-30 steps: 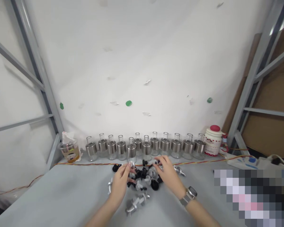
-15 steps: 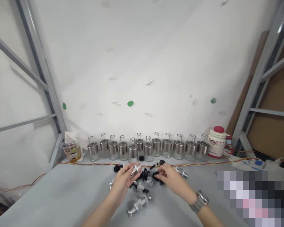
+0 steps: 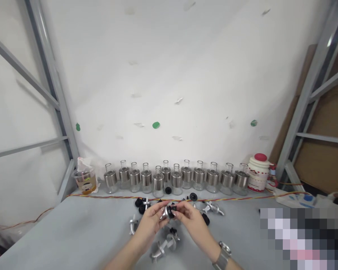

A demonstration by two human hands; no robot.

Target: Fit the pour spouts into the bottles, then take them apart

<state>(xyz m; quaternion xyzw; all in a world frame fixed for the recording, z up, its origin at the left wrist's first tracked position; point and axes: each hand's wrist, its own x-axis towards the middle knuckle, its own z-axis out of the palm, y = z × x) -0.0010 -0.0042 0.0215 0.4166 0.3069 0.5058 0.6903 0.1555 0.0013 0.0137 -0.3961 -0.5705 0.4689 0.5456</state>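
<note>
My left hand (image 3: 152, 224) pinches a small silver metal pourer part (image 3: 166, 212) above the grey table (image 3: 73, 232). My right hand (image 3: 192, 218), with a watch on its wrist, pinches a small black cap (image 3: 173, 209) and holds it against that silver part. The two hands meet over a scatter of loose silver pourers (image 3: 162, 247) and black caps (image 3: 141, 204). Behind them a row of several small glass bottles with steel collars (image 3: 174, 178) stands along the white wall.
A plastic cup of amber drink (image 3: 84, 179) stands at the back left. A white jar with a red lid (image 3: 258, 171) sits at the right end of the row. A twisted red-yellow wire (image 3: 107, 196) runs along the table; a power strip (image 3: 304, 198) lies at the right.
Both hands left the pile and came together in the middle. The left hand carried a silver part, the right brought a black cap up against it.
</note>
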